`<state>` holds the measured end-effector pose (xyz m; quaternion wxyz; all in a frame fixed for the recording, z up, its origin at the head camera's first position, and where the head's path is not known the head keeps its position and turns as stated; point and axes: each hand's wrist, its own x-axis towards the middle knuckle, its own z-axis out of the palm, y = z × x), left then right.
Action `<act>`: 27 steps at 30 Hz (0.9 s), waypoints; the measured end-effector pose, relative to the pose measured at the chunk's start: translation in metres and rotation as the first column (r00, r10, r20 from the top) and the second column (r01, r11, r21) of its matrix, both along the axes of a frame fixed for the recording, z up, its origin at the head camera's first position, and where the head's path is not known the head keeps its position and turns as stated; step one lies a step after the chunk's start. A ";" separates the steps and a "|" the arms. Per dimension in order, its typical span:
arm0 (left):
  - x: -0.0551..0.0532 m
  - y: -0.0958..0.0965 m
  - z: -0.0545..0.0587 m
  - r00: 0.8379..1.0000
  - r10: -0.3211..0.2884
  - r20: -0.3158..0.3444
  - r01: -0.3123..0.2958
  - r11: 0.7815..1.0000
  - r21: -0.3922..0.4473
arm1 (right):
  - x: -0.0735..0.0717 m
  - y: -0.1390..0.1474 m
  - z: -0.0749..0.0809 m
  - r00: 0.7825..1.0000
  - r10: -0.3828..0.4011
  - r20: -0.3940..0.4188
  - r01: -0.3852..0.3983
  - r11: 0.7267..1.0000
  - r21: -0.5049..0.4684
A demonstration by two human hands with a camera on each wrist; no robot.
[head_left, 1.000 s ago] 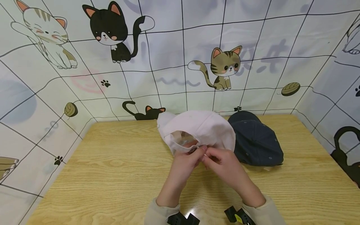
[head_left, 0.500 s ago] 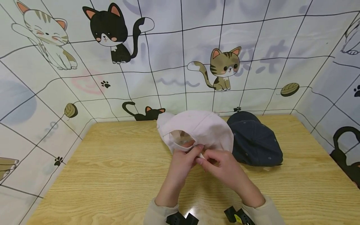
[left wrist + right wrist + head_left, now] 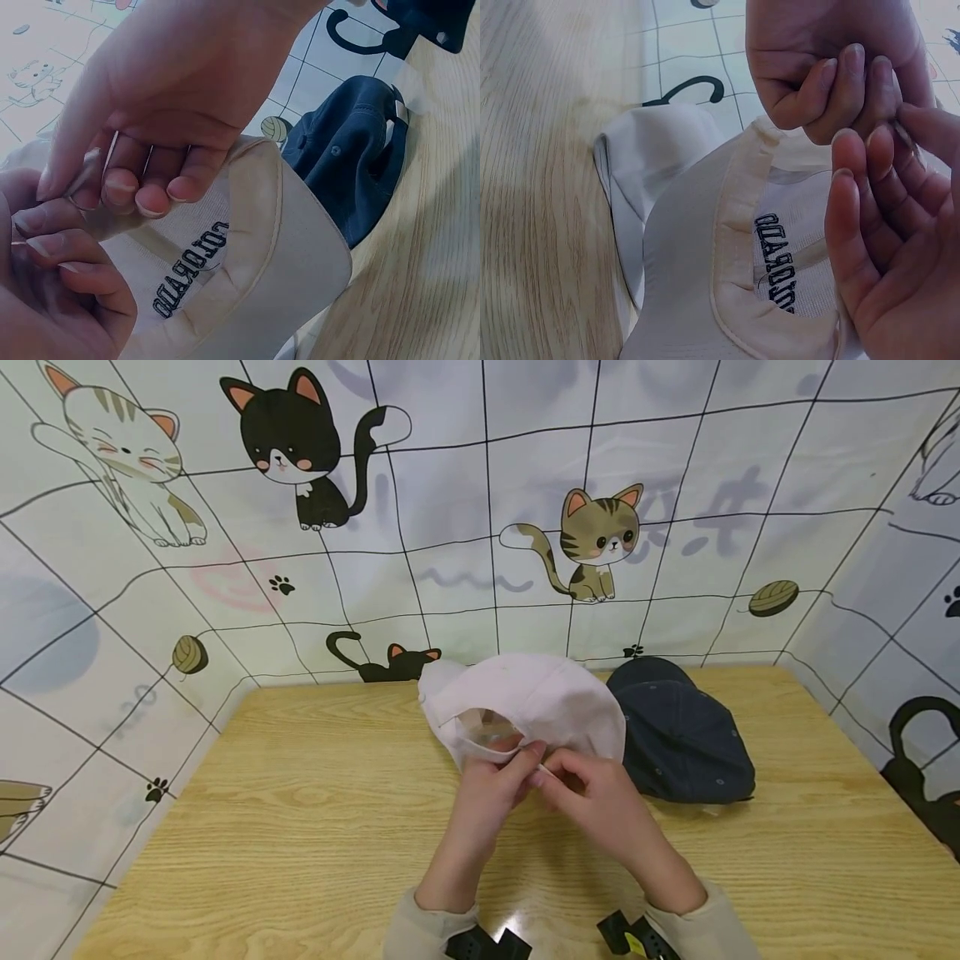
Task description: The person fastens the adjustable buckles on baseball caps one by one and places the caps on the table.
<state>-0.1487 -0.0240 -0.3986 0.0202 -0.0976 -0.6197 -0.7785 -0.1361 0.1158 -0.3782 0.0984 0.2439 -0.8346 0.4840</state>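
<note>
A pale pink-white baseball cap (image 3: 540, 702) stands with its back opening towards me, its adjuster strap at the lower edge. My left hand (image 3: 483, 797) pinches the strap between thumb and fingers at the right side of the opening. Close beside it, my right hand (image 3: 600, 797) pinches the small white strap end between thumb and forefinger. Both sets of fingertips meet in the left wrist view, where my left hand (image 3: 64, 285) is below and my right hand (image 3: 172, 82) above. The fingers hide most of the fastening. Dark lettering (image 3: 776, 259) shows inside the cap.
A navy cap (image 3: 686, 735) lies right of the pale one, against it in the head view. Another pale cap (image 3: 656, 142) is beyond it in the right wrist view. The wooden table (image 3: 300, 827) ends at a cat-patterned cloth wall (image 3: 450, 485).
The fingertips have shifted slightly along the strap, and its white end shows between them. The held cap has moved a little left and back again; the navy cap stays put.
</note>
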 end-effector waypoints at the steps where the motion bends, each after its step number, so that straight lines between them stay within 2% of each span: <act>1: -0.001 0.001 -0.002 1.000 -0.009 -0.023 0.009 1.000 0.006 | 0.000 0.000 0.000 1.000 -0.006 0.014 0.006 1.000 -0.001; 2: -0.001 0.001 -0.003 0.999 -0.020 -0.043 0.021 1.000 0.014 | 0.000 0.000 0.000 1.000 -0.011 0.027 0.011 1.000 -0.001; 4: -0.009 0.001 -0.018 0.994 -0.031 -0.108 0.033 0.999 0.024 | 0.000 0.001 0.000 0.999 -0.007 0.044 0.008 1.000 -0.005; 5: -0.009 0.001 -0.018 0.993 -0.032 -0.113 0.034 0.999 0.021 | -0.001 0.001 0.000 0.999 0.002 0.046 -0.001 1.000 -0.010; 6: -0.002 -0.001 -0.003 0.995 -0.038 -0.089 0.040 0.999 0.015 | -0.001 0.001 -0.001 0.999 0.009 0.045 -0.008 1.000 -0.013; 9: -0.001 -0.001 0.000 0.998 -0.034 -0.055 0.034 0.999 -0.001 | -0.001 0.002 -0.003 0.999 0.027 0.034 -0.026 0.999 -0.024; 11: 0.007 -0.002 0.016 0.999 -0.035 0.021 0.035 0.999 -0.007 | -0.002 0.002 -0.004 0.999 0.033 0.026 -0.033 0.999 -0.026; 14: 0.009 -0.002 0.019 0.996 -0.022 0.088 0.024 0.999 -0.021 | -0.002 0.002 -0.006 0.999 0.041 0.018 -0.040 0.999 -0.023; 17: 0.010 -0.002 0.020 0.992 -0.014 0.123 0.017 1.000 -0.025 | -0.001 0.001 -0.005 0.999 0.050 -0.006 -0.050 0.999 -0.013; 23: 0.008 -0.002 0.019 0.990 -0.021 0.136 0.023 1.000 -0.013 | 0.008 -0.003 0.015 0.995 0.071 -0.072 -0.072 0.997 -0.011; 27: 0.008 -0.003 0.017 0.991 -0.042 0.128 0.040 0.999 0.021 | 0.014 -0.005 0.026 0.993 0.087 -0.081 -0.088 0.996 -0.006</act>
